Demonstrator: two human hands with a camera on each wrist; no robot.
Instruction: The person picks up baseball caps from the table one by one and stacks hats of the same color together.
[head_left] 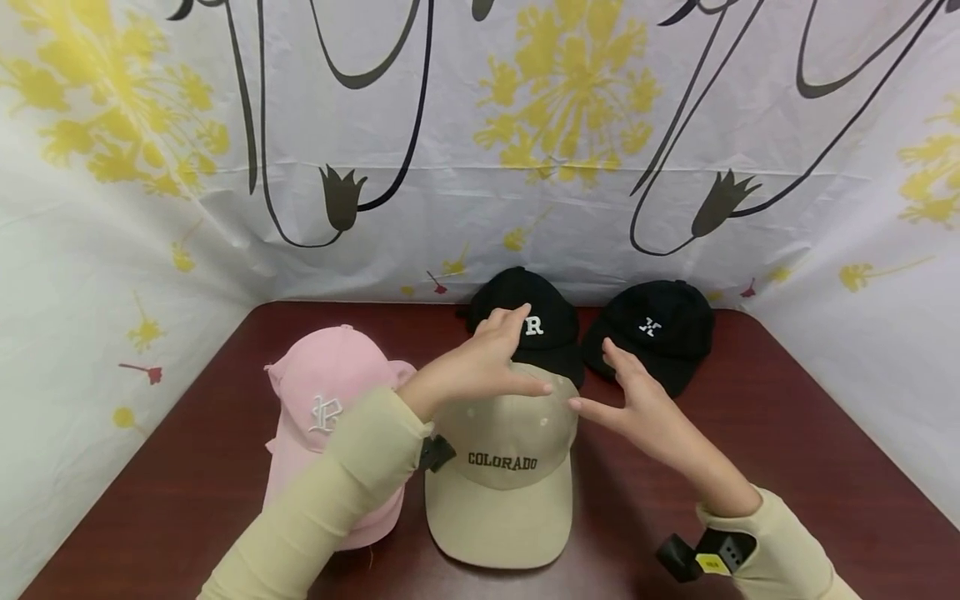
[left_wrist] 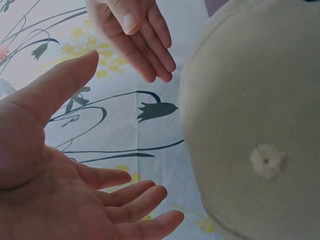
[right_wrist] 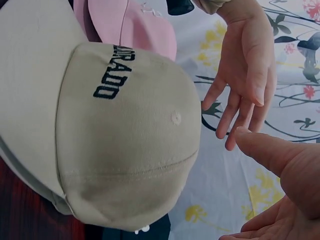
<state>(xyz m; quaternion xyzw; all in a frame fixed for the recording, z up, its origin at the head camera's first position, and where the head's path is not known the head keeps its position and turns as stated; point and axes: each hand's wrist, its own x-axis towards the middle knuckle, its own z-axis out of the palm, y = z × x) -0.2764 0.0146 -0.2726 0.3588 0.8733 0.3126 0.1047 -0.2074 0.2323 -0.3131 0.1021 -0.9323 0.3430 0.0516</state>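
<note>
A beige baseball cap [head_left: 498, 521] lettered COLORADO lies on the dark red table with its brim toward the front. Both hands hover about its crown: my left hand [head_left: 483, 362] above the back left, my right hand [head_left: 648, 417] on the right. In the left wrist view, the fingers of the left hand [left_wrist: 95, 195] are spread and relaxed, apart from the cap's crown [left_wrist: 235, 95]. The right wrist view shows the right hand [right_wrist: 295, 170] with its thumb extended, beyond the crown. Neither hand holds anything.
On the left stands a pink cap [head_left: 333, 362], partly behind the left sleeve. A black cap with a white R [head_left: 525, 292] lies behind the beige one, and another black cap [head_left: 675, 321] lies to its right. Patterned white cloth [head_left: 480, 208] hangs behind the table [head_left: 757, 467].
</note>
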